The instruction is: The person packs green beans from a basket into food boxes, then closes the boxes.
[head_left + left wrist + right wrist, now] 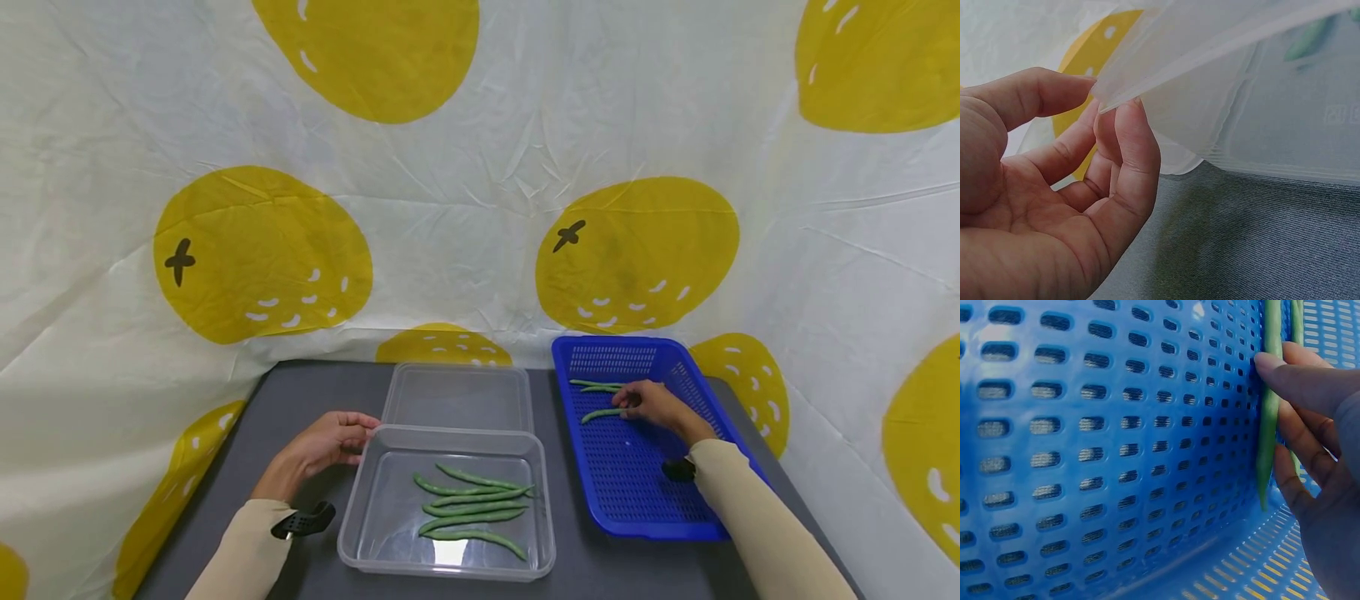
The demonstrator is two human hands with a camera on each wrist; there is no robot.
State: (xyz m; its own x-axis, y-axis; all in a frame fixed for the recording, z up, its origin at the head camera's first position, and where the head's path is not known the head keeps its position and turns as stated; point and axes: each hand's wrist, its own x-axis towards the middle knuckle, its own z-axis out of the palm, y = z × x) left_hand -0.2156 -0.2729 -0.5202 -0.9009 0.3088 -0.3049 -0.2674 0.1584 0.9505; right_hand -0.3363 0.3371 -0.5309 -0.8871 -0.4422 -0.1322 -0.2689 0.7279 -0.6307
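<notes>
My left hand (330, 443) pinches the far left corner of a clear plastic container (543, 500) between thumb and fingers; the left wrist view shows the rim (1166, 78) caught at the fingertips. Several green beans (474, 520) lie side by side inside this container. Over on the right, my right hand (654, 405) is inside a blue perforated basket (637, 508). Its thumb and fingers pinch a green bean (1269, 419) near the basket floor. A few more green beans (592, 384) lie just beyond that hand, toward the basket's far end.
A clear flat lid (457, 392) lies behind the container on the dark grey table (315, 392). Behind and beside the table hangs a white cloth (457, 267) with large yellow fruit prints. The basket's raised walls surround the right hand.
</notes>
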